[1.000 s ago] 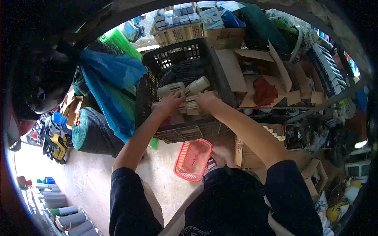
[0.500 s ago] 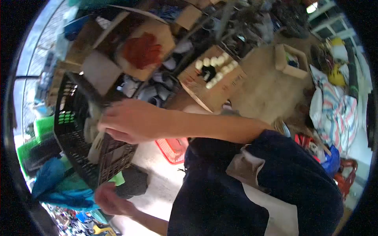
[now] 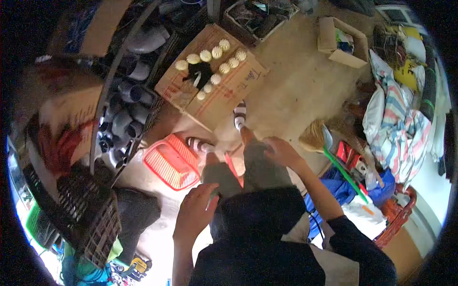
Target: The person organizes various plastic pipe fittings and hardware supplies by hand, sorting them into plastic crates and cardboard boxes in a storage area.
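Note:
My left hand (image 3: 195, 212) is beside my left thigh, its fingers loosely bent and apart from the thumb. A small pale patch shows between finger and thumb; nothing held can be made out there. My right hand (image 3: 284, 153) lies by my right knee with its fingers loosely spread, holding nothing visible. In front of my feet is a cardboard box (image 3: 234, 88) with cream, ribbed round pieces (image 3: 205, 56) set in two rows on top. A black item (image 3: 199, 72), perhaps cloth or a glove, lies between the rows. Close to my left foot stands a red plastic basket (image 3: 171, 162).
Grey pipe fittings (image 3: 125, 112) fill a rack at left, beside a black plastic crate (image 3: 71, 200). An open carton (image 3: 343, 42) stands further back. On the right are a straw broom (image 3: 313, 136), a green stick (image 3: 344, 174), striped sacks (image 3: 398, 138) and a red-brown basket (image 3: 398, 214).
My right hand has left the black crate and come over to my right knee. My left hand has moved beside my left thigh. The view has swung toward the floor and my legs.

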